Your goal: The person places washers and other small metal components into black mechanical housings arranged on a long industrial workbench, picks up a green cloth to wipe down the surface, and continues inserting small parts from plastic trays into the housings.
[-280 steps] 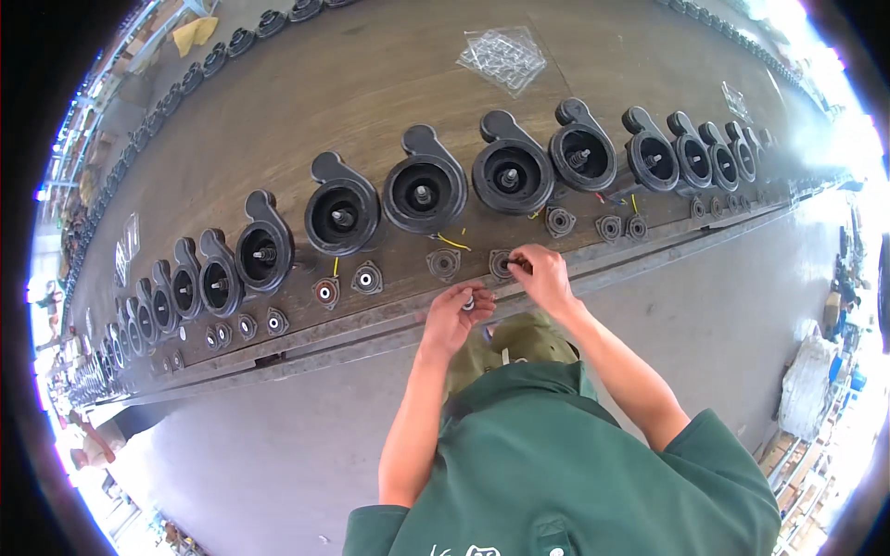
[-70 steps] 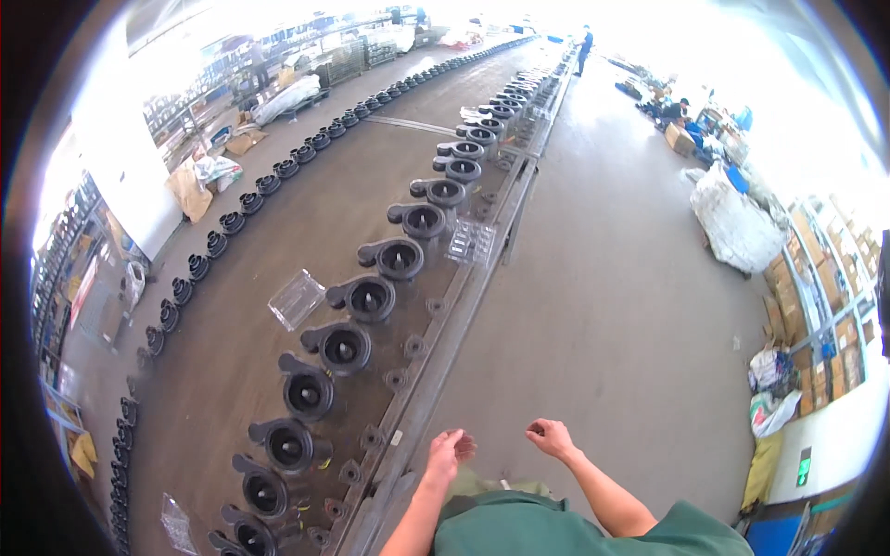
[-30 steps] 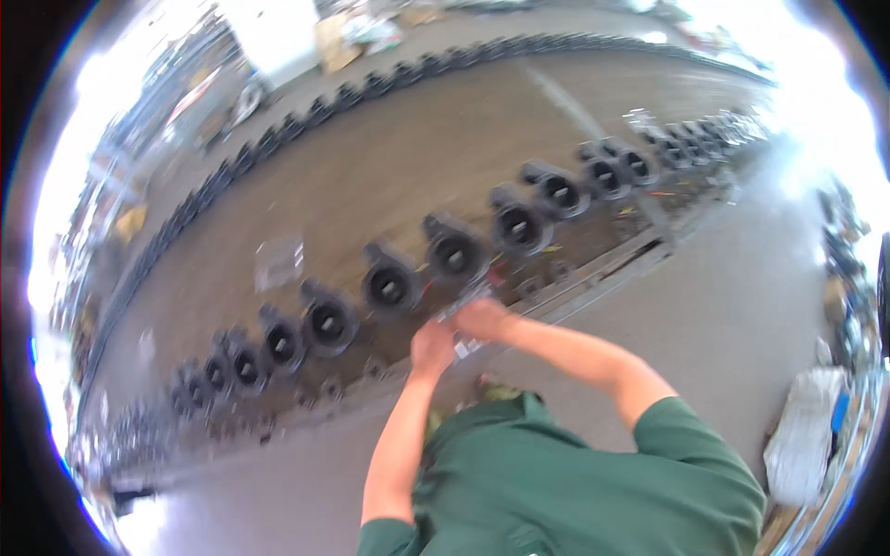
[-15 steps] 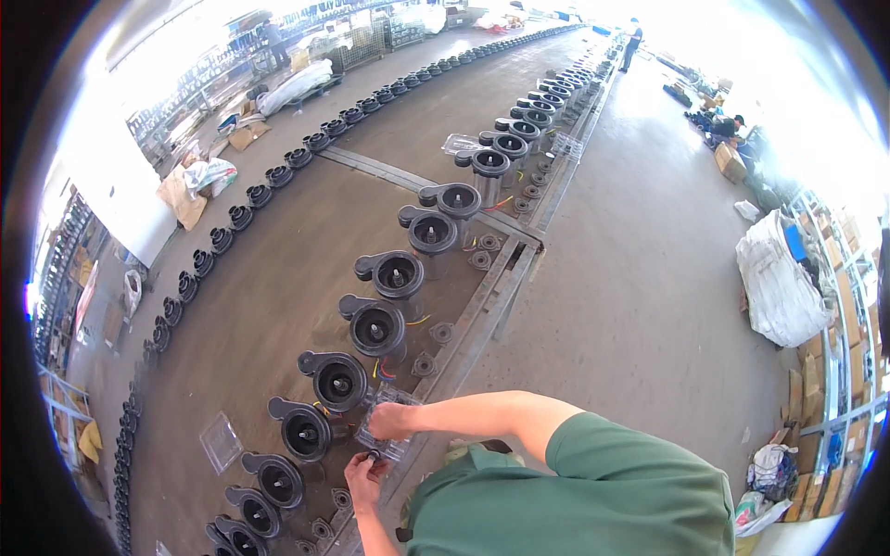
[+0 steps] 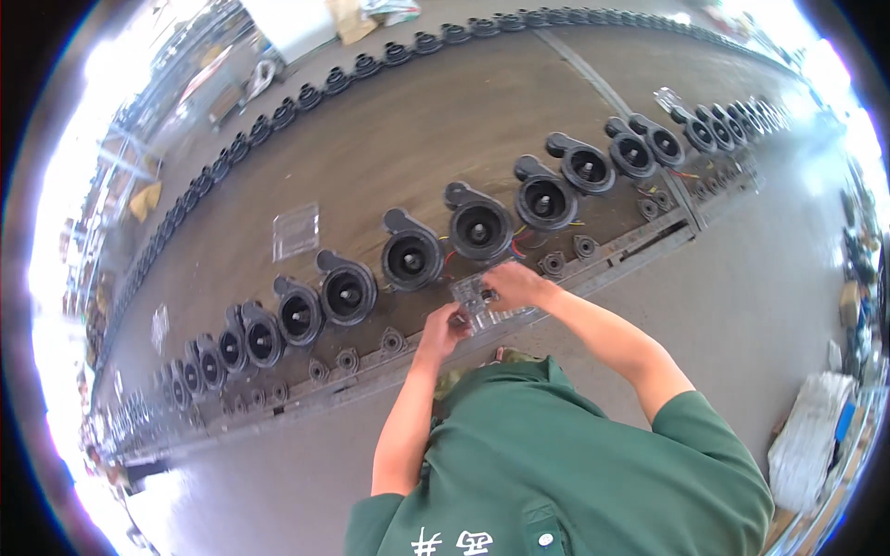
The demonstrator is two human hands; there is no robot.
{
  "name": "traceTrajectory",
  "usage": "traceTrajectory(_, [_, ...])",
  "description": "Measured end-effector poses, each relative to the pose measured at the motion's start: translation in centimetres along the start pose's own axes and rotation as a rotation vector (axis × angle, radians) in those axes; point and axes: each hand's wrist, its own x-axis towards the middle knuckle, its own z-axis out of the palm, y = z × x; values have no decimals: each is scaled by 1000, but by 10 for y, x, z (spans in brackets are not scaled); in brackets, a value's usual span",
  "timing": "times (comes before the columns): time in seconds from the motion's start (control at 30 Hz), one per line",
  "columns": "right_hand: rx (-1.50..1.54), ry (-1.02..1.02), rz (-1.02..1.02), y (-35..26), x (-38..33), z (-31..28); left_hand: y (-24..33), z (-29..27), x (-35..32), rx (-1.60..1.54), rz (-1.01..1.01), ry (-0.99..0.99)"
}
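A clear plastic tray [image 5: 480,313] with small compartments lies at the bench's near edge, in front of a black round housing [image 5: 480,228] with a side spout and a central shaft. Over the tray's right part, my right hand [image 5: 512,284] has its fingers bent down and closed; what they pinch, if anything, is hidden. At the left end of the tray my left hand [image 5: 443,331] is closed on a small dark part [image 5: 459,319], too small to name. Coloured wires [image 5: 515,248] show beside the housing.
More black housings [image 5: 348,291] run in a row both ways along the bench. Flat dark flange parts [image 5: 393,340] lie along its metal edge [image 5: 612,264]. Beyond stand another clear tray [image 5: 297,232] and a far row of black parts [image 5: 397,53]. A white sack [image 5: 808,435] is far right.
My view has turned left, so the row now runs across the picture. My right hand stays at the clear tray; my left hand has come up closer beside it with the small dark part.
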Motion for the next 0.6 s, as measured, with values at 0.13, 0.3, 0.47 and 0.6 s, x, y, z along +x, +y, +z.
traceTrajectory(0.13, [368,167,92,-15,-4,-8,-14,-3,6,37,-77,105])
traceTrajectory(0.3, [660,-60,306,-41,-14,-10,0,39,-16,-47,-120,-25])
traceTrajectory(0.47, [835,-130,427,-75,-14,-4,-1,27,-52,-20,-77,-88])
traceTrajectory(0.6, [884,-165,522,-115,0,8,3,0,-88,-63,-22,-22])
